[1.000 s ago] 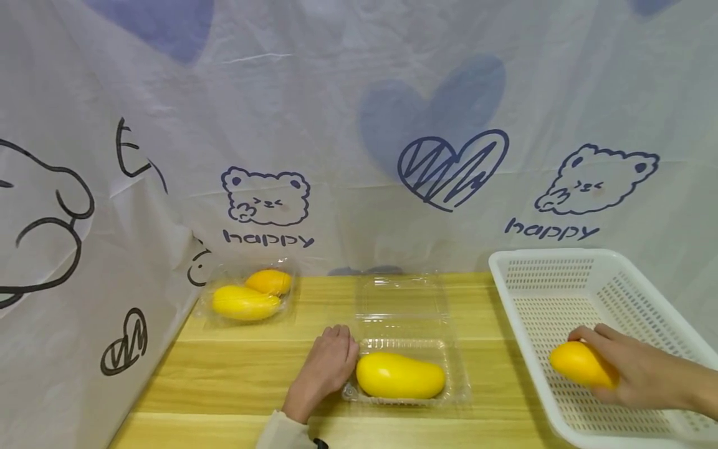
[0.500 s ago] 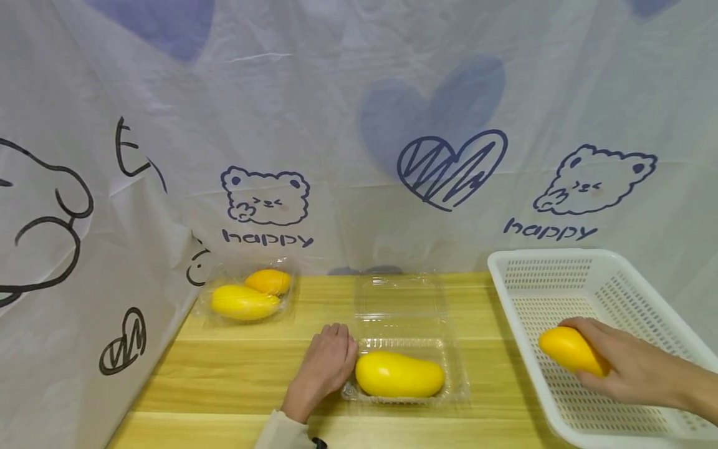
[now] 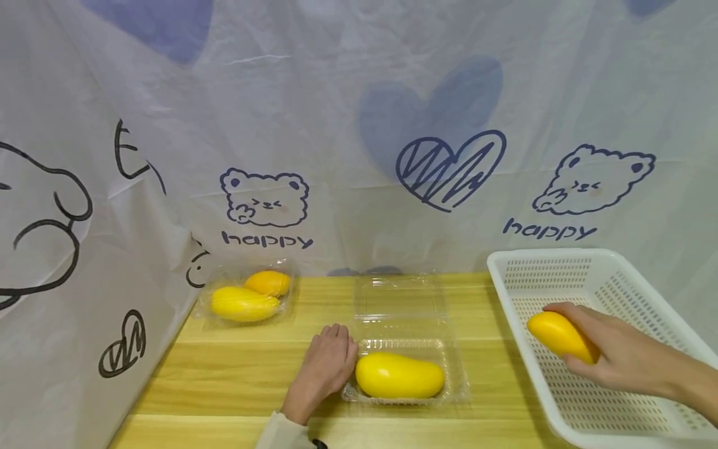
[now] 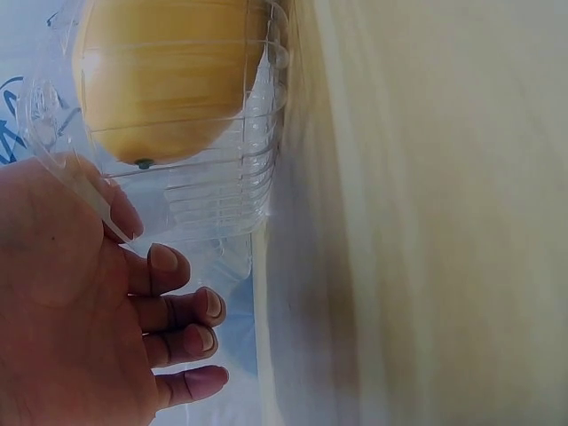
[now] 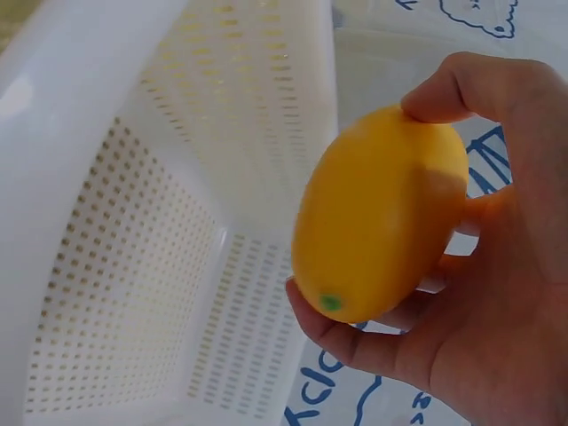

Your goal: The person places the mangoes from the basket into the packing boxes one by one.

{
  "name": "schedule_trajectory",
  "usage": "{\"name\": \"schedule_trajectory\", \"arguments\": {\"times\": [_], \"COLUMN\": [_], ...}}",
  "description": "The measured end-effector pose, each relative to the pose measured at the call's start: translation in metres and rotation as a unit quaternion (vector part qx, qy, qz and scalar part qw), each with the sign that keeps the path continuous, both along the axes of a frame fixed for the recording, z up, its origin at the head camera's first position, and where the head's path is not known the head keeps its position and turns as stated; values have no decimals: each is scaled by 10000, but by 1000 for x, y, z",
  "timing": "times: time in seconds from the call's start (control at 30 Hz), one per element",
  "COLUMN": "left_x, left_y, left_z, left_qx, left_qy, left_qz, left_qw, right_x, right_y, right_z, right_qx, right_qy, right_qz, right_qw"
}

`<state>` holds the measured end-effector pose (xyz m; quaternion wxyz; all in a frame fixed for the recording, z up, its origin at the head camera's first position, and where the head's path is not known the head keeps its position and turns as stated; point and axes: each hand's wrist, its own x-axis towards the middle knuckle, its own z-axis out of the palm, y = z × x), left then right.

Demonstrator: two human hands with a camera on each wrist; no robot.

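My right hand (image 3: 622,352) holds an orange-yellow mango (image 3: 555,333) above the white basket, with fingers and thumb curled round it. In the right wrist view a green spot marks one end of this mango (image 5: 373,222). My left hand (image 3: 325,362) is at the left edge of a clear plastic clamshell box (image 3: 457,386), its thumb and forefinger at the rim in the left wrist view, the other fingers bent. A larger yellow mango (image 3: 399,375) lies in the box's base. The lid (image 3: 401,298) is folded back flat, away from me.
The white perforated basket (image 3: 507,299) stands at the right of the wooden table (image 3: 224,380). A second clear box (image 3: 288,305) with an orange mango (image 3: 269,283) and a yellow mango (image 3: 244,304) stands at the back left. A printed cloth (image 3: 348,125) hangs behind and at the left.
My right hand has raised the orange-yellow mango within the basket area and moved it left and away from me. My left hand and the clamshell box stay in place.
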<state>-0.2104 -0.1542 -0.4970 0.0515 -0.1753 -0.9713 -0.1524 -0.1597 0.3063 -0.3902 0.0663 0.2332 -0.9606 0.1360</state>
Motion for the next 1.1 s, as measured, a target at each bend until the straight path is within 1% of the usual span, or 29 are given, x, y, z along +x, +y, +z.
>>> {"name": "schedule_trajectory", "arguments": {"times": [0.1, 0.33, 0.47, 0.63, 0.8, 0.97, 1.03, 1.1], "left_x": [0, -1, -1, -1, 0, 0, 0, 0], "left_y": [1, 1, 1, 1, 1, 1, 0, 0], "left_z": [0, -1, -1, -1, 1, 2, 1, 1], "left_qx": [38, 126, 119, 133, 124, 135, 132, 126], "left_qy": [-61, -49, -70, -135, -90, -83, -95, -102], "left_qz": [3, 19, 41, 41, 44, 35, 35, 34], "left_qw": [10000, 9999, 9999, 9998, 9999, 9999, 9999, 9999], "right_x": [2, 4, 3, 4, 4, 0, -2, -4], "right_y": [-3, -13, -21, -31, -38, -44, -46, -49], "right_z": [1, 5, 9, 12, 16, 19, 19, 18], "right_qx": [-77, -442, -636, -840, -956, -1308, -1425, -1516], "right_qy": [55, 334, 369, 386, 334, 279, 306, 422], "right_qz": [-17, 194, 221, 224, 264, 380, 415, 431], "right_qw": [10000, 9983, 9970, 9955, 9945, 9903, 9885, 9866]}}
